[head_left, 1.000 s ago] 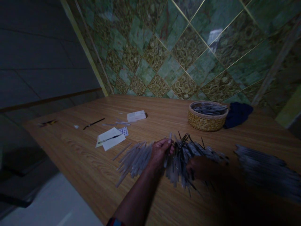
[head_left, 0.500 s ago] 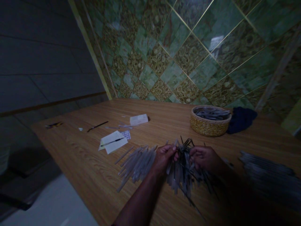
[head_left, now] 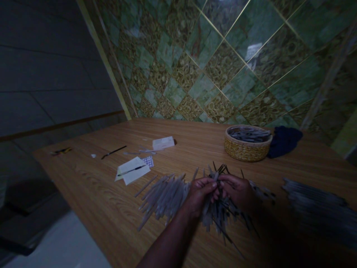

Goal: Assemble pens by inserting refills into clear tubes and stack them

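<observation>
My left hand [head_left: 203, 190] and my right hand [head_left: 235, 188] meet over a loose pile of thin dark and pale sticks [head_left: 220, 217]. Fingers of both hands are pinched together around a pale, slender piece [head_left: 214, 174] that sticks up between them. The lower part of that piece is hidden by the fingers. To the left of my left hand, many pale translucent tubes [head_left: 164, 195] lie side by side on the wooden table [head_left: 100, 193]. A stack of dark grey sticks [head_left: 318, 208] lies on the right.
Behind the hands stands a woven basket [head_left: 247, 149] filled with similar sticks, beside a dark blue cloth [head_left: 285, 141]. Further left are a white box [head_left: 163, 143], papers [head_left: 132, 171] with a pen, a thin dark tool [head_left: 113, 152] and a yellow-black item [head_left: 61, 151].
My right hand has moved left to meet my left hand, and a pale piece now stands between their fingertips. The camera view has shifted slightly.
</observation>
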The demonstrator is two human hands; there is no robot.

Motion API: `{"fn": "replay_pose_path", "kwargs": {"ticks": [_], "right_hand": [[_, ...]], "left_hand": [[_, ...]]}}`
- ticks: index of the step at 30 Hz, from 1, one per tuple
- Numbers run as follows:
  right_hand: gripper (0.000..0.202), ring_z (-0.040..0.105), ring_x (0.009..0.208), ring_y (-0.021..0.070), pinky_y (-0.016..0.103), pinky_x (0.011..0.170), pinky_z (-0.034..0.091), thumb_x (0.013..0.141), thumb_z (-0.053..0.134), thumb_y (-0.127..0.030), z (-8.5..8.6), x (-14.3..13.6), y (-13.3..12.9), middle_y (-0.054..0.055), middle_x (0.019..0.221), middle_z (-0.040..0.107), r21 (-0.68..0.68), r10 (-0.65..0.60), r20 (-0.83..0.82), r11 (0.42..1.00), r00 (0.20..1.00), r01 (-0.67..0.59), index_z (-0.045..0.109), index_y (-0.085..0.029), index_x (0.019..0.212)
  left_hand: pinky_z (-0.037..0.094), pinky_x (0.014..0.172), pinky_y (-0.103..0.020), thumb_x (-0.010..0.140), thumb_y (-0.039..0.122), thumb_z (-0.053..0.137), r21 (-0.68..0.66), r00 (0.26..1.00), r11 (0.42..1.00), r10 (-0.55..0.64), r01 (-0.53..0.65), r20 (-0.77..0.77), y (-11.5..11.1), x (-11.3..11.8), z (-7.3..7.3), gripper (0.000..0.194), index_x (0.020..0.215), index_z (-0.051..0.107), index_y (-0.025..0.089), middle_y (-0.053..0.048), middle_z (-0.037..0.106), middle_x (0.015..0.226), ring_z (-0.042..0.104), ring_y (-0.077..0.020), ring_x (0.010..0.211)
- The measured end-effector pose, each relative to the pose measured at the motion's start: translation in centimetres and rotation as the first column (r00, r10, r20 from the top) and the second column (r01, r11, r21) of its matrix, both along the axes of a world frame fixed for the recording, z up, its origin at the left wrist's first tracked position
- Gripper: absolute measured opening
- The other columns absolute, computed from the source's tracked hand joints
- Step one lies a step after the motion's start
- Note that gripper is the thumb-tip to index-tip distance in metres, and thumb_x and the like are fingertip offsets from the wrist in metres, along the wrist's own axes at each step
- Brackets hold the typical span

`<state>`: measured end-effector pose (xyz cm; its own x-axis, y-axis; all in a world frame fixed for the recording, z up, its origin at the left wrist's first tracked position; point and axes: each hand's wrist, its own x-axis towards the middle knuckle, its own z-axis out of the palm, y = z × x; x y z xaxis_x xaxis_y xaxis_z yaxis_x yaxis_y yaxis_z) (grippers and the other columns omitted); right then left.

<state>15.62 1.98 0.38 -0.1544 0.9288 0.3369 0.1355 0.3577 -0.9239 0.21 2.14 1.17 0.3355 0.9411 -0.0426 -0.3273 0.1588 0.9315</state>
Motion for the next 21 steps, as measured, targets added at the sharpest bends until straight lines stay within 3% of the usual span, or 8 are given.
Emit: {"fn": "replay_pose_path", "kwargs": {"ticks": [7,12,16,21], "right_hand": [[0.026,0.057,0.049,0.0115,0.022,0.049,0.043,0.083,0.043,-0.028,0.1,0.1,0.2,-0.002,0.058,0.060,-0.057,0.106,0.120,0.993,0.987,-0.100,0.064,-0.017,0.095],[0.020,0.058,0.049,0.0122,0.022,0.045,0.042,0.081,0.046,-0.032,0.0,0.3,0.6,-0.003,0.059,0.061,-0.185,0.108,-0.022,0.976,0.994,-0.110,0.054,-0.019,0.094],[0.023,0.060,0.050,0.0119,0.021,0.045,0.041,0.080,0.050,-0.039,0.7,0.8,0.7,-0.002,0.069,0.064,-0.192,0.014,-0.134,0.981,0.991,-0.040,0.046,-0.021,0.093],[0.031,0.061,0.050,0.0114,0.022,0.044,0.041,0.079,0.052,-0.045,1.3,1.3,0.7,0.003,0.085,0.066,-0.196,0.025,-0.236,0.978,0.971,-0.073,0.043,-0.020,0.096]], "left_hand": [[0.036,0.040,-0.017,0.066,0.035,0.072,-0.004,0.999,1.000,0.016,-0.016,-0.031,0.1,0.1,-0.1,0.028,0.071,0.065,0.009,-0.003,0.061,0.054,0.052,-0.0082,0.044],[0.035,0.039,-0.016,0.067,0.037,0.072,0.016,0.998,1.000,-0.004,0.005,-0.065,0.0,0.1,0.0,0.029,0.071,0.065,0.009,-0.002,0.061,0.055,0.051,-0.0075,0.043],[0.035,0.041,-0.016,0.067,0.038,0.072,0.042,0.990,0.998,-0.032,0.038,-0.139,-0.2,0.1,0.2,0.030,0.069,0.065,0.009,-0.002,0.061,0.055,0.052,-0.0070,0.043],[0.035,0.041,-0.016,0.065,0.041,0.074,0.040,0.977,0.996,-0.070,0.080,-0.202,-0.3,-0.1,0.1,0.033,0.072,0.067,0.010,-0.002,0.062,0.056,0.053,-0.0073,0.045]]}}
